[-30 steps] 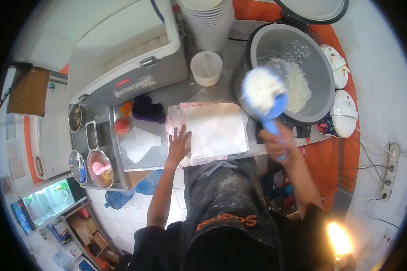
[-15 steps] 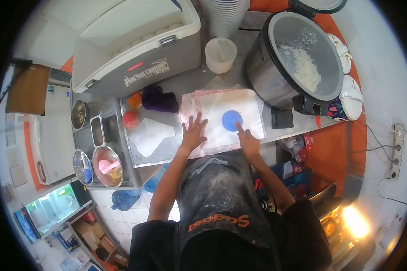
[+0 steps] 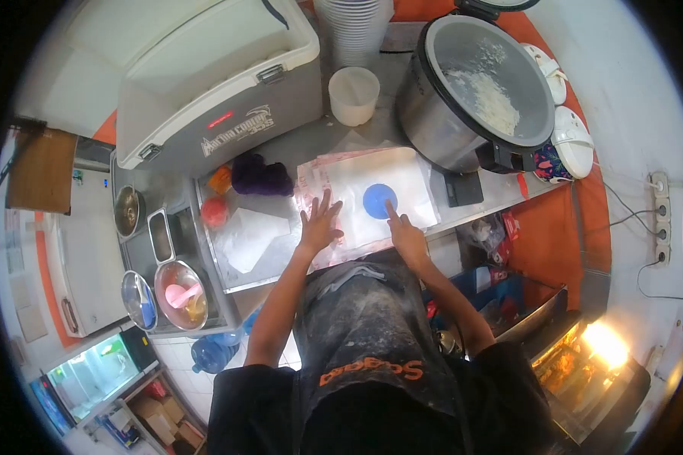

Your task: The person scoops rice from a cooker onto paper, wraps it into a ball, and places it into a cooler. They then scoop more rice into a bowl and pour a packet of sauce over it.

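Note:
My left hand [image 3: 321, 224] lies with fingers spread on the left edge of a stack of white and pink-printed paper sheets [image 3: 411, 176]. A round blue disc [image 3: 380, 201] rests on the top sheet. The extended index finger of my right hand [image 3: 407, 236] touches the disc's lower right edge, the other fingers being curled; whether they hold anything is hidden. Left of the stack are a loose white sheet [image 3: 254, 236], a dark purple cloth [image 3: 262, 176] and a round red object [image 3: 214, 213].
Behind the paper stand a cooler box [image 3: 228, 114], a white tub [image 3: 354, 97] and an open rice cooker [image 3: 442, 121] holding rice. A black flat device [image 3: 464, 189] lies right of the paper. Metal bowls [image 3: 180, 296] are at the left.
The view has shifted slightly, moving most things a little left in the picture. Both hands keep nearly the same places on the paper and the disc.

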### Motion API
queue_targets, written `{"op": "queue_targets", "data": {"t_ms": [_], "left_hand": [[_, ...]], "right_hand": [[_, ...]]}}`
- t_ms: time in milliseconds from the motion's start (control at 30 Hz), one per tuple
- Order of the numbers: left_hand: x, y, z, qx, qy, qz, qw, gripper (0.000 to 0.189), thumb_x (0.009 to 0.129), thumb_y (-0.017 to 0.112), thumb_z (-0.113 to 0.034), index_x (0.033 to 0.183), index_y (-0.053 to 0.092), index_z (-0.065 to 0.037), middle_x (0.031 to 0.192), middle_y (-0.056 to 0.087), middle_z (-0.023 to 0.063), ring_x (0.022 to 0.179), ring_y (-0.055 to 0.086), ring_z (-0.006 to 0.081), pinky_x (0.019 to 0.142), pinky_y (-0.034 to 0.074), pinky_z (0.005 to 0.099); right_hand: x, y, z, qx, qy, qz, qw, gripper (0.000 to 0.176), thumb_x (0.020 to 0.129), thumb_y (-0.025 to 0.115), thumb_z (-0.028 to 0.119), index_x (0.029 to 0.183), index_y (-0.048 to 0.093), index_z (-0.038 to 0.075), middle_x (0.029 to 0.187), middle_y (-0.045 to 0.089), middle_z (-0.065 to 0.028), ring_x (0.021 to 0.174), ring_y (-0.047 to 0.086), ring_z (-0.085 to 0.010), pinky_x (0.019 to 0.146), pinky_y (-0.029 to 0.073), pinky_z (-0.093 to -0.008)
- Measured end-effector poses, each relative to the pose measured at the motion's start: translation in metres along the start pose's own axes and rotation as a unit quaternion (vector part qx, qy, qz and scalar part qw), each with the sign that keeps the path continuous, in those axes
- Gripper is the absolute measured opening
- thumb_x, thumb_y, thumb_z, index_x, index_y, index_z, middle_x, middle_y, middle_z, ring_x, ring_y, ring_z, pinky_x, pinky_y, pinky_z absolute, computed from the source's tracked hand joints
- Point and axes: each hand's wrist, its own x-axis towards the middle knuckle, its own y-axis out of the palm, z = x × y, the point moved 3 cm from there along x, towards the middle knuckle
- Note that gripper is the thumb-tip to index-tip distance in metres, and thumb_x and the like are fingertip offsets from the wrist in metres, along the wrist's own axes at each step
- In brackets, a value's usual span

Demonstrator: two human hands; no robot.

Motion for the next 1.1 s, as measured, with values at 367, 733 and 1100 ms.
{"op": "queue_targets", "data": {"t_ms": [367,733,1100], "left_hand": [[-0.004,0.002,-0.004,-0.026,-0.027,0.008,0.999,0.097,0.074,0.087,-0.035,0.158,0.039,-0.030,0.175,0.003,0.0048,0.157,0.013,0.0427,0.118,0.018,0.0743],[-0.023,0.017,-0.095,-0.042,0.130,-0.123,0.983,0.037,0.081,0.080,-0.030,0.114,0.071,-0.016,0.124,0.064,0.0053,0.118,0.058,0.0288,0.095,0.046,0.0476],[0.011,0.028,-0.100,0.035,0.134,-0.068,0.988,0.015,0.093,0.063,-0.020,0.090,0.072,-0.009,0.098,0.066,0.0092,0.093,0.063,0.0324,0.080,0.051,0.0465]], "right_hand": [[0.001,0.004,-0.013,0.013,-0.012,0.013,1.000,0.068,0.105,0.054,0.029,0.163,0.021,0.038,0.098,0.058,-0.0165,0.080,0.067,-0.0406,0.070,0.056,-0.0543],[-0.071,-0.099,-0.206,0.172,0.059,-0.366,0.913,0.056,0.106,0.051,0.014,0.160,0.036,0.009,0.146,0.056,-0.0250,0.126,0.062,-0.0393,0.101,0.049,-0.0435],[0.054,-0.126,-0.283,0.069,0.107,-0.436,0.891,0.031,0.099,0.062,0.015,0.128,0.062,0.004,0.116,0.068,-0.0192,0.106,0.063,-0.0432,0.094,0.050,-0.0452]]}}
